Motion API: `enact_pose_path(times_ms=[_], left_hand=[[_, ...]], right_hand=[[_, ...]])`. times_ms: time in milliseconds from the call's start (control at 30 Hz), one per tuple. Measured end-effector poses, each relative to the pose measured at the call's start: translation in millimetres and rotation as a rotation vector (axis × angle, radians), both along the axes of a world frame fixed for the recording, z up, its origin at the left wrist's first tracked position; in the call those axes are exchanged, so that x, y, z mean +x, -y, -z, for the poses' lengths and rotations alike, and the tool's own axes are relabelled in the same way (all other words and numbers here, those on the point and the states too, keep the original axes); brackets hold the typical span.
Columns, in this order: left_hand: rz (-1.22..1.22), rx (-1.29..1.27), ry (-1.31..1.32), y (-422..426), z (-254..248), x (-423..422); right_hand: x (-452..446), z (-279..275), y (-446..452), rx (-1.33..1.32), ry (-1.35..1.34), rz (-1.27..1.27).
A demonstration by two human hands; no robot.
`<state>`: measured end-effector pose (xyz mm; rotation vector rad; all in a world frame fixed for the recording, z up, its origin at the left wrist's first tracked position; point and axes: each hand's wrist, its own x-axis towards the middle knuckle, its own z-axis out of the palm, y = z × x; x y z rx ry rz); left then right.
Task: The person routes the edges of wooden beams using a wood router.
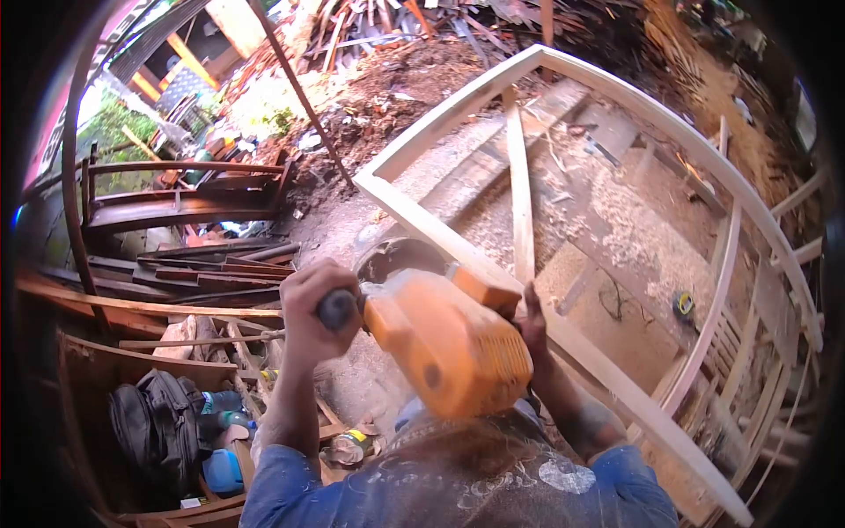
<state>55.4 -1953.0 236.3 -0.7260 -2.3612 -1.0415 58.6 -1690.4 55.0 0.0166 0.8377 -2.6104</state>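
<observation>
An orange power tool (440,339) with a vented motor housing and a round grey front part (400,255), perhaps a disc or guard, is held in front of my chest. My left hand (319,308) wraps round its black knob-ended side handle (337,310). On the tool's other side, my right hand (533,330) grips it, partly hidden behind the housing. Just beyond the tool runs a long pale beam (440,233) of a large curved wooden frame (647,79). A straight wooden brace (519,176) crosses inside that frame. Whether the round part touches the wood, I cannot tell.
Sawdust (634,229) and a tape measure (683,304) lie inside the frame. At lower left, a wooden box (84,378) holds a black backpack (158,427) and bottles. Dark timber strips (216,277) are stacked nearby. Scrap wood (378,26) is heaped at the back.
</observation>
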Motion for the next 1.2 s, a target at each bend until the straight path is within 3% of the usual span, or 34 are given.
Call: enact_pose_path(times_ms=[67, 100, 200, 300, 400, 767, 867, 1000, 1067, 1133, 1200], left_hand=[[-0.125, 0.255, 0.122, 31.1, 33.6, -22.8], [-0.113, 0.463, 0.207, 41.6, 46.5, -36.4], [-0.123, 0.787, 0.294, 67.8, 73.7, -88.5], [-0.207, 0.91, 0.232, 85.3, 83.3, -134.2], [-0.232, 1.021, 0.219, 105.5, 99.7, -176.9], [-0.4, 0.902, 0.204, 166.8, 188.1, -325.2], [-0.462, 0.772, 0.177, 173.5, 203.5, -334.2], [-0.457, 0.828, 0.207, 176.0, 208.5, -338.0], [-0.476, 0.802, 0.366, 185.2, 211.9, -337.8], [-0.48, 0.762, 0.327, 192.9, 214.2, -344.4], [-0.443, 0.759, 0.387, 198.7, 212.5, -344.2]], right_hand=[[-23.5, -34.9, 5.8, -0.092, 0.027, -0.025], [-39.1, -29.6, 6.4, -0.004, 0.055, 0.014], [-109.5, -23.7, 21.6, 0.328, -0.344, 0.073], [-178.7, -69.5, 59.1, 0.6, -0.56, 0.18], [-245.5, -88.3, 94.3, 0.636, -0.537, 0.204], [-414.0, -12.6, 163.3, 0.73, -0.412, 0.227], [-425.9, 4.8, 168.3, 0.764, -0.312, 0.183], [-434.9, 10.7, 175.5, 0.756, -0.359, 0.244], [-427.4, 3.5, 180.8, 0.913, -0.275, 0.33], [-435.5, 15.5, 185.6, 1.133, -0.379, 0.442], [-434.7, 21.8, 189.2, 1.01, -0.446, 0.486]])
